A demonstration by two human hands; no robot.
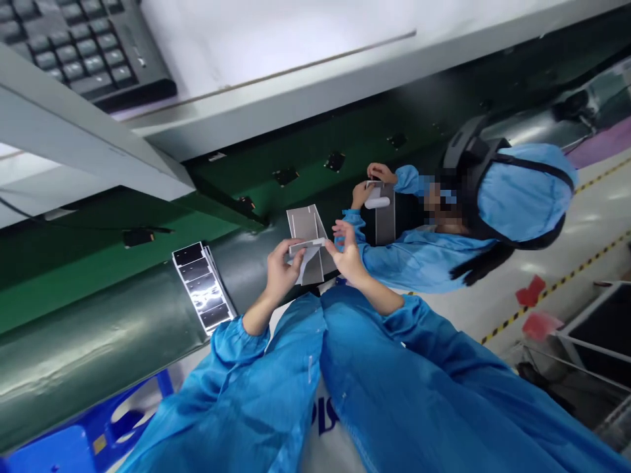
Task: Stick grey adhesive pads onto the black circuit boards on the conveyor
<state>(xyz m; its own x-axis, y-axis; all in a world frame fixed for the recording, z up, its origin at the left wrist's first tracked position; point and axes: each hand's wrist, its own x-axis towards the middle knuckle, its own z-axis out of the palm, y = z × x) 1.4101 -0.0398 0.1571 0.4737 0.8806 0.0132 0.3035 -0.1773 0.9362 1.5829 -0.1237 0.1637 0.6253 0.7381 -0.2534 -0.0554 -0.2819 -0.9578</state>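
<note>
My left hand point(283, 270) pinches a small flat grey piece with a white edge point(306, 246) between thumb and fingers. My right hand point(350, 256) is at the piece's right end, its fingers spread and its thumb side close to the tip; whether it touches is too small to tell. A thin whitish flap hangs below the piece. Beneath both hands, grey-brown sheets with white borders point(304, 220) lie overlapping on the dark green work surface point(246, 263). To the left lies a stack of white-framed strips with glossy black panels point(202, 289).
At my right a co-worker in a blue cap and smock point(419, 256) handles a white object point(377, 202) over a grey sheet. A raised white shelf with a keyboard point(93, 52) and a post point(98, 138) stand ahead. Small black parts point(286, 176) dot the green belt. A blue stool point(54, 453) is lower left.
</note>
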